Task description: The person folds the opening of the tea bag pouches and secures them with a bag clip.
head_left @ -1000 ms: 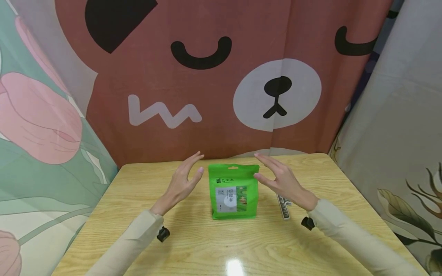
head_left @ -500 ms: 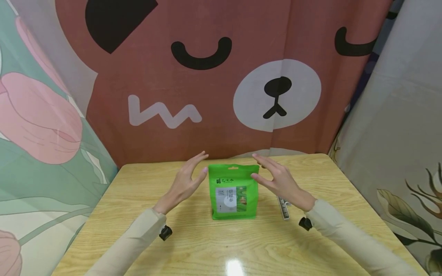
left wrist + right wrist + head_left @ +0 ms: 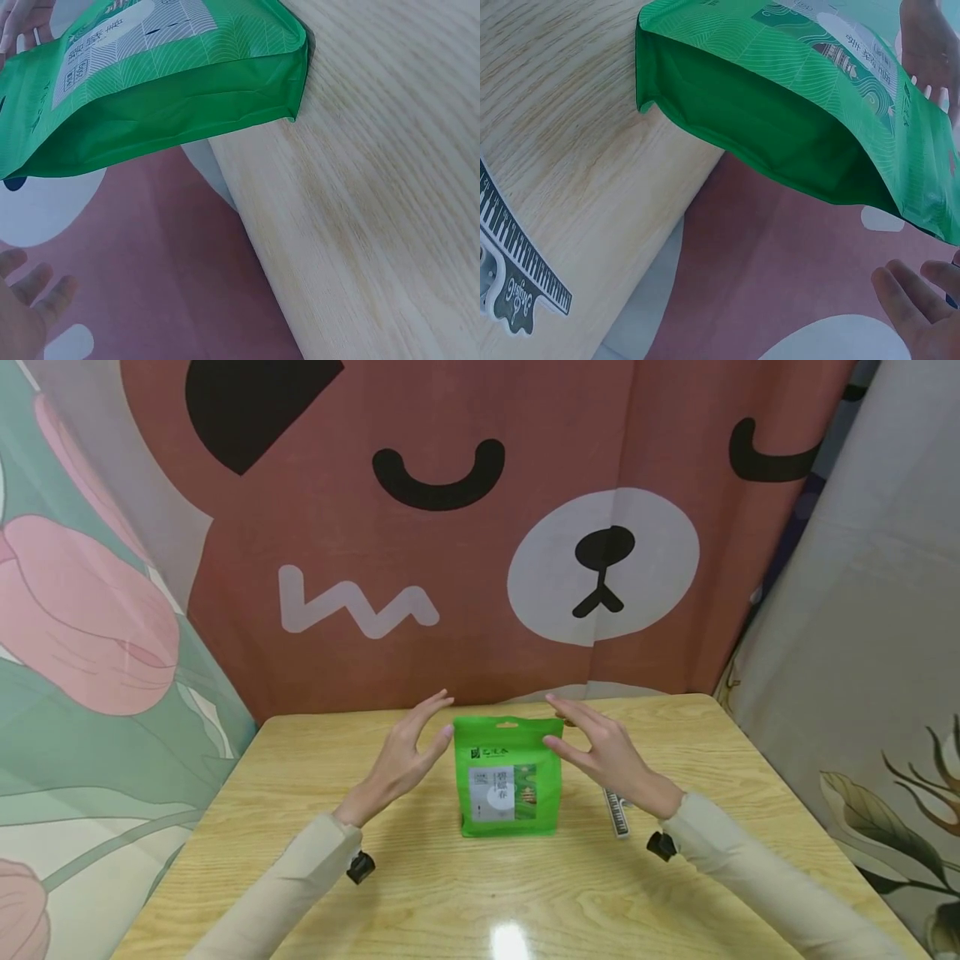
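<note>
A bright green flat-bottomed pouch, printed with a pale label and a small landscape picture, stands upright mid-table. To its left is my left hand, fingers straight and thumb apart; the thumb tip is close to the pouch's upper left edge, and contact cannot be told. On the other side, my right hand has its fingers extended inward, and its thumb overlaps the pouch's upper right edge in the head view. Neither hand grips anything. Both wrist views show the pouch's side gusset, with spread fingertips of the left hand and right hand apart from it.
A black-and-white clip with piano-key markings and the word Music lies on the wooden table, right of the pouch and partly under the right hand in the head view. Behind the table hangs a bear-print curtain; floral curtains flank it.
Both hands have drawn slightly inward toward the pouch over the last second, most of it in the first half. The pouch and the clip stay in place.
</note>
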Action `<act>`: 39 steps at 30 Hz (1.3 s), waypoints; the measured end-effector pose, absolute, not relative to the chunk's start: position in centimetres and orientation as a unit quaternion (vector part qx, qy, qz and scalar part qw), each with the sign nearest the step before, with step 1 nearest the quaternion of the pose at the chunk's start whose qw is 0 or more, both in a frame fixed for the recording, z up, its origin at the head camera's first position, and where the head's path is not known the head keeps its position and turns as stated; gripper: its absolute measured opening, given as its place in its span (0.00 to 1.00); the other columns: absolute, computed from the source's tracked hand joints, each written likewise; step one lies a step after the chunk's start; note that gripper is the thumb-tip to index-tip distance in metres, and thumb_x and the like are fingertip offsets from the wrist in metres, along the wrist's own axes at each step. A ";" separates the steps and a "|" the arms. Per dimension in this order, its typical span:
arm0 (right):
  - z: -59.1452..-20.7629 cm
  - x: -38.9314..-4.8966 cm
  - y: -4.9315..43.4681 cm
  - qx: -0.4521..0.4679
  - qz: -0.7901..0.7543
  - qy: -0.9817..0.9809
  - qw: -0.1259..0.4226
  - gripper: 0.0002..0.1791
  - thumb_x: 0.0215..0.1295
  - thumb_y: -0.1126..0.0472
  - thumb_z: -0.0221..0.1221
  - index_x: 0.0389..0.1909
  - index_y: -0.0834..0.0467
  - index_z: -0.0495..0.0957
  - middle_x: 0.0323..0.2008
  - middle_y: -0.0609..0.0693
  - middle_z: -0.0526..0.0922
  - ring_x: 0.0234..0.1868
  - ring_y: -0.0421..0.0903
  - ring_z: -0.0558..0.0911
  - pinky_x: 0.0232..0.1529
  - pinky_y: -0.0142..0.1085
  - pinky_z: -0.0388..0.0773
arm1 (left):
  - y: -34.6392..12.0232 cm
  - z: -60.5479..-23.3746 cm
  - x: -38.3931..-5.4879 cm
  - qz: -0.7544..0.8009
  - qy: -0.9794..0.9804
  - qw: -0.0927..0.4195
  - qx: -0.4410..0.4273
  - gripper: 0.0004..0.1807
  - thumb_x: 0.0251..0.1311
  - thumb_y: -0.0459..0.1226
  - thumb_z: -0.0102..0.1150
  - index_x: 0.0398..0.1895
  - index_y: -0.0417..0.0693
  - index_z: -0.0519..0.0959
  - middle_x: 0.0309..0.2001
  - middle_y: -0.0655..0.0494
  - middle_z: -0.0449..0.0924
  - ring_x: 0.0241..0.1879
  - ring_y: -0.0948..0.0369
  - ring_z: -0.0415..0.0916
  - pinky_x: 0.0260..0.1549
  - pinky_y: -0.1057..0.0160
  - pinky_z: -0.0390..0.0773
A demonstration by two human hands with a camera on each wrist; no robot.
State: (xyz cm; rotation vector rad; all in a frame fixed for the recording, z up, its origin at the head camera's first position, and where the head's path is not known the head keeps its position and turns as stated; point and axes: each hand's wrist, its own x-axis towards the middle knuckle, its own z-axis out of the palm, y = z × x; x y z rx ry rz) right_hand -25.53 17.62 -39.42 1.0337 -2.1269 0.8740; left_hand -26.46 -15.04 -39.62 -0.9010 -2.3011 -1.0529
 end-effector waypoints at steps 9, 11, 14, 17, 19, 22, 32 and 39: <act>-39.3 -25.5 17.4 0.386 0.338 -0.806 0.295 0.35 0.65 0.59 0.66 0.71 0.57 0.67 0.62 0.60 0.75 0.50 0.50 0.83 0.46 0.48 0.81 | -14.8 -39.4 -26.3 -0.388 -0.832 0.222 -0.328 0.26 0.73 0.50 0.50 0.71 0.56 0.69 0.72 0.60 0.62 0.70 0.56 0.60 0.65 0.43 0.61; -39.3 -25.5 17.5 0.386 0.340 -0.805 0.295 0.35 0.64 0.59 0.67 0.71 0.57 0.67 0.62 0.60 0.75 0.50 0.51 0.83 0.46 0.49 0.81 | -14.7 -39.4 -26.3 -0.389 -0.831 0.221 -0.329 0.26 0.72 0.50 0.51 0.71 0.55 0.69 0.72 0.60 0.63 0.70 0.56 0.60 0.64 0.43 0.61; -39.4 -25.5 17.5 0.386 0.340 -0.804 0.298 0.34 0.65 0.59 0.66 0.71 0.57 0.67 0.63 0.59 0.75 0.49 0.51 0.83 0.46 0.48 0.81 | -14.5 -39.4 -26.4 -0.390 -0.831 0.220 -0.331 0.26 0.72 0.49 0.51 0.71 0.55 0.69 0.72 0.60 0.63 0.70 0.56 0.61 0.64 0.44 0.62; -39.5 -25.5 17.5 0.388 0.339 -0.801 0.303 0.33 0.66 0.58 0.66 0.70 0.58 0.68 0.62 0.60 0.76 0.50 0.53 0.83 0.46 0.49 0.81 | -14.4 -39.3 -26.4 -0.391 -0.828 0.221 -0.334 0.26 0.72 0.49 0.52 0.70 0.55 0.69 0.71 0.60 0.64 0.70 0.57 0.61 0.64 0.46 0.63; -39.5 -25.5 17.5 0.390 0.338 -0.800 0.306 0.32 0.66 0.57 0.65 0.70 0.59 0.69 0.61 0.60 0.76 0.51 0.53 0.83 0.46 0.48 0.81 | -14.3 -39.3 -26.4 -0.390 -0.826 0.225 -0.338 0.26 0.72 0.48 0.53 0.70 0.55 0.69 0.71 0.59 0.65 0.69 0.57 0.62 0.64 0.47 0.64; -39.6 -25.5 17.4 0.390 0.336 -0.801 0.307 0.32 0.66 0.57 0.66 0.69 0.60 0.70 0.61 0.59 0.77 0.53 0.54 0.81 0.47 0.47 0.81 | -14.1 -39.2 -26.4 -0.387 -0.824 0.227 -0.346 0.26 0.71 0.47 0.54 0.70 0.54 0.69 0.70 0.58 0.66 0.68 0.57 0.64 0.63 0.47 0.65; -39.8 -25.4 17.3 0.387 0.334 -0.799 0.317 0.28 0.65 0.57 0.66 0.64 0.64 0.74 0.58 0.58 0.79 0.52 0.55 0.83 0.45 0.48 0.81 | -13.2 -38.6 -26.6 -0.374 -0.816 0.238 -0.372 0.25 0.70 0.44 0.58 0.69 0.51 0.71 0.67 0.55 0.70 0.67 0.56 0.66 0.62 0.49 0.67; -39.9 -25.5 17.2 0.386 0.347 -0.793 0.319 0.26 0.62 0.64 0.68 0.61 0.63 0.76 0.55 0.58 0.81 0.42 0.52 0.86 0.40 0.49 0.82 | -12.2 -38.3 -26.6 -0.367 -0.800 0.266 -0.394 0.22 0.68 0.38 0.62 0.64 0.45 0.76 0.61 0.51 0.77 0.62 0.55 0.72 0.59 0.52 0.71</act>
